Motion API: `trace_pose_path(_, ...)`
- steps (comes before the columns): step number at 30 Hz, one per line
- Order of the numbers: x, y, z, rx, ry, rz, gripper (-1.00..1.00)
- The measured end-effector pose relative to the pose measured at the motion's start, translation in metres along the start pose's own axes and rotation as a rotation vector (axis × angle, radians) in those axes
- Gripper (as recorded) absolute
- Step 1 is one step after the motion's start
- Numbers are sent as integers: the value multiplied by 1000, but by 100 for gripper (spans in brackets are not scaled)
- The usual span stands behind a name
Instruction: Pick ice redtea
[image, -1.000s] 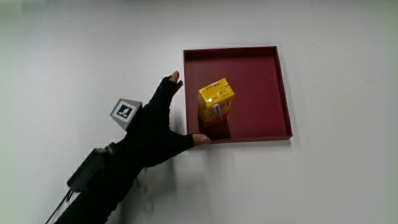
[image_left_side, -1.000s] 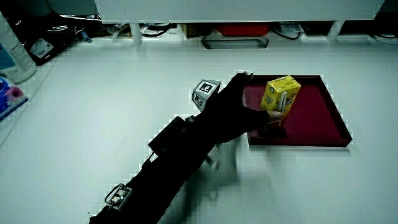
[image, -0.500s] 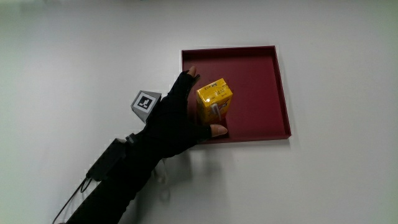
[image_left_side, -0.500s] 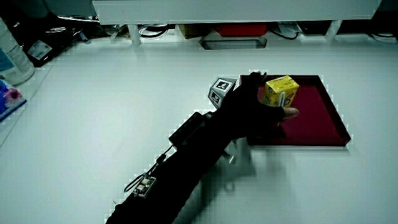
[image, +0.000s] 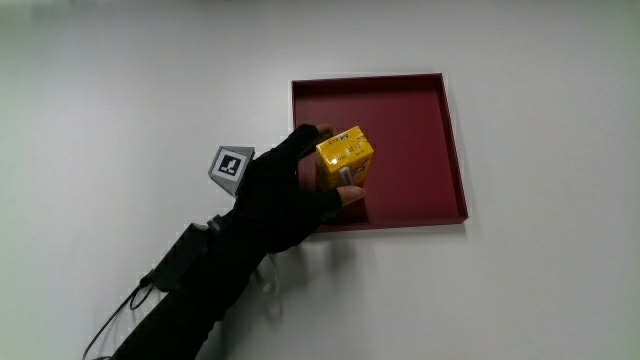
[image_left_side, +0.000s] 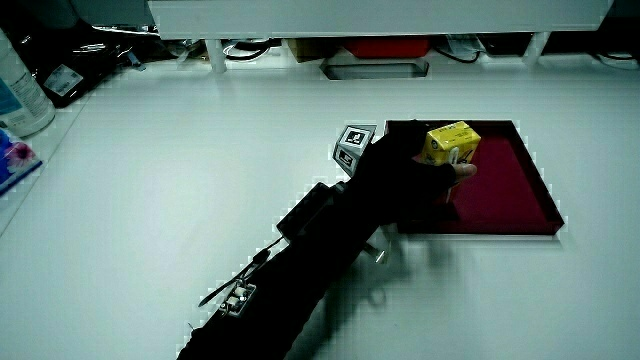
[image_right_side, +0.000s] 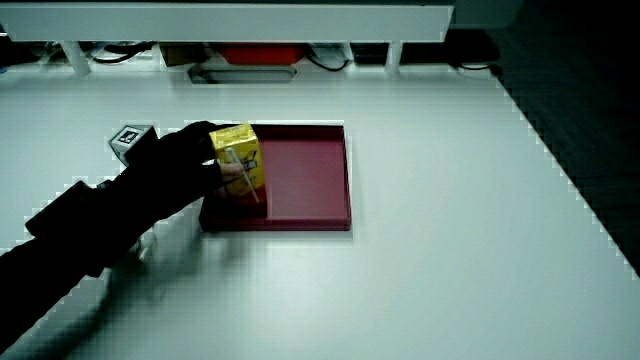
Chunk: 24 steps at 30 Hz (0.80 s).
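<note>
The hand (image: 285, 195) reaches over the red tray's (image: 445, 140) rim, fingers (image: 312, 135) and thumb wrapped around the yellow ice redtea carton (image: 345, 160), which stands in the tray's corner nearest the person, gripped by its sides, probably for lifting.

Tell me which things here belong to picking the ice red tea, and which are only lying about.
Belong to the job:
- yellow ice red tea carton
- gloved hand, closed around the carton
- dark red tray holding the carton

Only lying about:
- bottle at the table's edge
- white table
</note>
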Motion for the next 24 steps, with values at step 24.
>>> trace_pose_path(24, 25, -13, 13, 52, -49, -82, 100)
